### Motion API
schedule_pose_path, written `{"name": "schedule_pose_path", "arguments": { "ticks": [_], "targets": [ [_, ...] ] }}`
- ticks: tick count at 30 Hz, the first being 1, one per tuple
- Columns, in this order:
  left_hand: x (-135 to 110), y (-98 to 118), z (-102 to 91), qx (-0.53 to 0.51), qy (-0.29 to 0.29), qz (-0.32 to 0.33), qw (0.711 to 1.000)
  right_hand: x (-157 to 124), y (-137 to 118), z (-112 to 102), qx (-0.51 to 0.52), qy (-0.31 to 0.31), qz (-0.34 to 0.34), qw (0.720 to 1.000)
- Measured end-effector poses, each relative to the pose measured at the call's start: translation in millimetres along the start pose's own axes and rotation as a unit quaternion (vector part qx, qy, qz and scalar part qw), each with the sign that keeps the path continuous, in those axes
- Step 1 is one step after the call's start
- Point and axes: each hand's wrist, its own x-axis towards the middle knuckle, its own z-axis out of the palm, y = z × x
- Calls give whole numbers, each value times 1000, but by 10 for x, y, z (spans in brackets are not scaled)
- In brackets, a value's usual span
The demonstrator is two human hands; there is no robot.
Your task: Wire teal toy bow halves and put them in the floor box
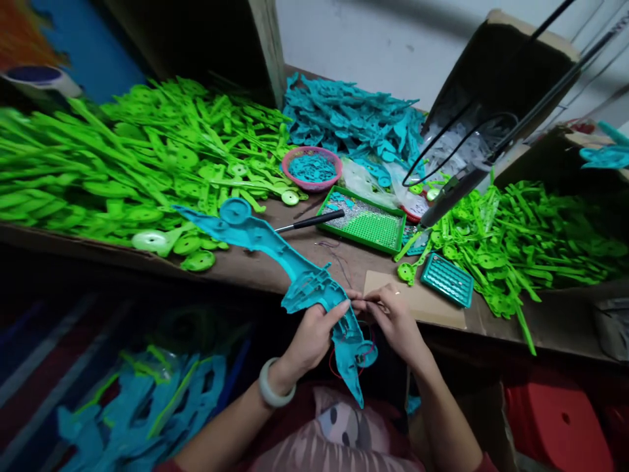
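Left hand (314,334) is wrapped round a blue plastic shell (312,285), thumb on top; it's all curves and moulded ribs, slanting over the near table (240,265) edge. Right hand (400,321) has its fingertips pinched on a thin dark wire (362,300), just beside the shell. Farther out: green gridded tray (378,228), round pink basket (312,187) of blue bits, glossy lime plastic heaps (147,151) left and right.

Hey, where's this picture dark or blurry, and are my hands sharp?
Head view, centre: left hand, right hand and turquoise part look fairly clear; head view, lower left: turquoise pieces are dim and smeared; head view, top: a soft shadow darkens the pale wall.
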Motion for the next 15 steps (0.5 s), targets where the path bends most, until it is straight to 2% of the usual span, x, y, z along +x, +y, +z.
{"name": "schedule_pose_path", "arguments": {
  "ticks": [3, 6, 7, 9, 12, 15],
  "targets": [
    [-69, -32, -24, 110, 50, 57, 991, -52, 100, -58, -38, 85, 32, 995],
    [-102, -143, -25, 188, 65, 89, 976, -101, 35, -63, 63, 181, 104, 976],
    [-104, -197, -13, 191, 55, 83, 977, -116, -34, -36, 99, 183, 116, 971],
    [-91, -312, 21, 184, 35, 70, 980, -128, -196, 66, 133, 136, 105, 976],
    [-41, -429, 37, 186, 54, 65, 979, -85, -333, 252, 95, 80, 55, 991],
    [-56, -417, -47, 212, 54, 85, 972, -52, -307, 339, 47, 92, 44, 994]
  ]
}}
